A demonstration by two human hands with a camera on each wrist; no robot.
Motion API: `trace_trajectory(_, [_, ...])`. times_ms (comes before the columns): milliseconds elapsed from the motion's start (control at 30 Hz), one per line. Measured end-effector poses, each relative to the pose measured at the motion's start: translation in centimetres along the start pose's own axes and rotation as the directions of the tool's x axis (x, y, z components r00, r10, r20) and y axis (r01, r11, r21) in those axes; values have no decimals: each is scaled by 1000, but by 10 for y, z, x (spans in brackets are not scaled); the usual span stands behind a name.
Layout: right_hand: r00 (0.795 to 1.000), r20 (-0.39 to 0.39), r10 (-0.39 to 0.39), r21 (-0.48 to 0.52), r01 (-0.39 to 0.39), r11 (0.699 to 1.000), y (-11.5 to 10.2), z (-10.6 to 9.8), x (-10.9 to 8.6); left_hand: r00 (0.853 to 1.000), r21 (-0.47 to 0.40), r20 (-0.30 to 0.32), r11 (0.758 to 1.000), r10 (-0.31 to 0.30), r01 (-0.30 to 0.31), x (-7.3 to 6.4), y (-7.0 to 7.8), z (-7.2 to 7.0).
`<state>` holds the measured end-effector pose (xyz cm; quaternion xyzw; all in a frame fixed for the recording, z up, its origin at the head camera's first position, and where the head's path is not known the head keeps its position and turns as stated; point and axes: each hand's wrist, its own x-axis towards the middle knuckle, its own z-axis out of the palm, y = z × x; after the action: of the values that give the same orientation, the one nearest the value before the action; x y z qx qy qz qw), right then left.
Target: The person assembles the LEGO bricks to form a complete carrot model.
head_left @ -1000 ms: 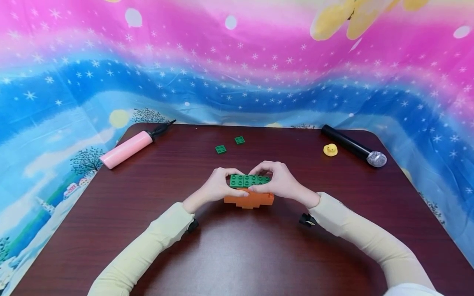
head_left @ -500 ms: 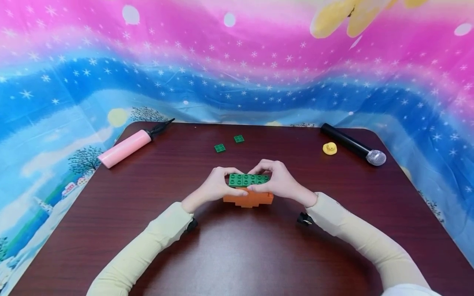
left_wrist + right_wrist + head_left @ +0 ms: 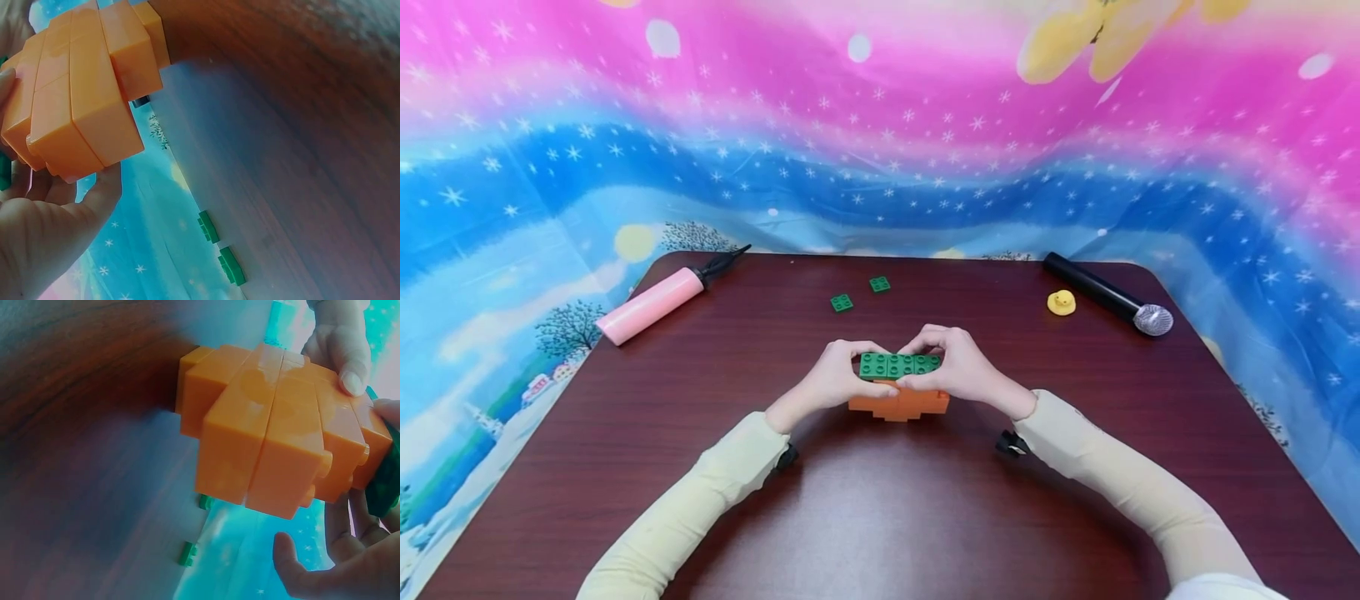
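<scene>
A stepped block build of orange bricks (image 3: 898, 408) stands mid-table, narrower at its base and widest partway up. Along its top runs a row of green studded bricks (image 3: 895, 366). My left hand (image 3: 833, 375) grips the left end of the build, thumb along the near side and fingers behind. At the right end my right hand (image 3: 964, 371) holds it the same way, and both thumbs nearly meet in front. The right wrist view shows the orange layers (image 3: 269, 425) from the side, with the green brick layer (image 3: 381, 490) between the fingers. Fingers behind the build are partly hidden.
Two small green bricks, a nearer one (image 3: 842, 302) and a farther one (image 3: 880, 284), lie beyond the hands. A pink hand pump (image 3: 655, 304) lies at the back left. At the back right are a yellow rubber duck (image 3: 1062, 302) and a black microphone (image 3: 1105, 292). A printed cloth hangs behind.
The head view has shifted slightly. Both hands keep their hold on the brick build, which stays where it was.
</scene>
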<state>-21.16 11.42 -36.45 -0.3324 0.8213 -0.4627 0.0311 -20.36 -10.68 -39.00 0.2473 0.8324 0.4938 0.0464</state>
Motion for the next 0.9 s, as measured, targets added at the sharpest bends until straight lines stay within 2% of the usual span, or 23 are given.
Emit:
trace_trajectory(167, [999,6,33,19,-33,999,8,2,-6,1000,-1,-9,1000,14,-14,0,-1,1])
trace_trajectory(333, [998,-12,64,-3,-64,998,16,5,-14,1000,0,-3,1000,18,-18,0,-2,1])
trace_trajectory(467, [998,-28,56,-7,-56,998,18,7,-16,1000,3,-8,1000,14,-14,-1,-1,1])
trace_trajectory(733, [997,-28,66,48,-64,997,16,8,-15,1000,16,6,1000,24,-24,-3,1,1])
trace_trajectory(767, [998,-27,64,47,-63,997,16,8,-14,1000,18,9,1000,25,-25,-4,6,0])
trace_trajectory(900, [998,-21,57,39,-56,998,18,7,-12,999,24,14,999,30,-31,-4,6,0])
